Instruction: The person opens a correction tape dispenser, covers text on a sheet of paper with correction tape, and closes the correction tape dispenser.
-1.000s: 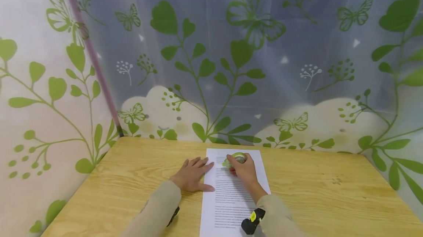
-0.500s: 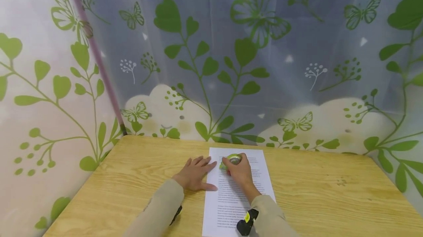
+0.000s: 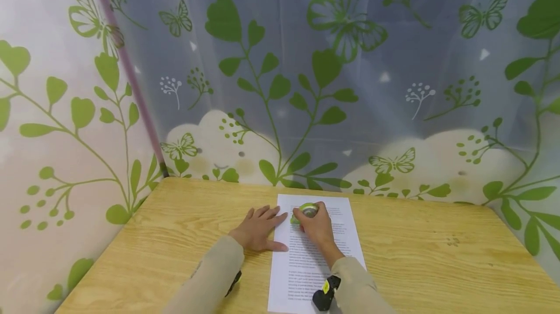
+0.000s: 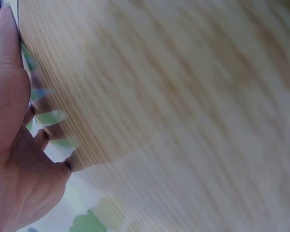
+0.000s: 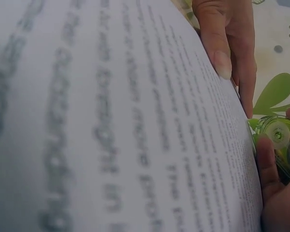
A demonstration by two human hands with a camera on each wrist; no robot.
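A sheet of printed paper (image 3: 282, 275) lies on the wooden table, its long side running away from me. My right hand (image 3: 318, 229) pinches a green, see-through correction tape (image 3: 309, 210) over the upper lines of text. Its white reel shows in the right wrist view, where the correction tape (image 5: 275, 133) sits between thumb and fingers, its tip low at the sheet. With fingers spread, my left hand (image 3: 258, 231) rests flat across the sheet's left edge, the thumb and a fingertip on the paper. In the left wrist view, the left hand (image 4: 24, 179) lies along the tabletop.
The wooden table (image 3: 437, 265) stretches out on both sides of the sheet. Behind it hangs a curtain (image 3: 280, 85) printed with leaves and butterflies. A black strap device (image 3: 325, 294) sits at my right wrist.
My right hand has moved left across the paper with the correction tape, then stayed nearly in place over the last half second. The left hand keeps its place on the sheet's edge.
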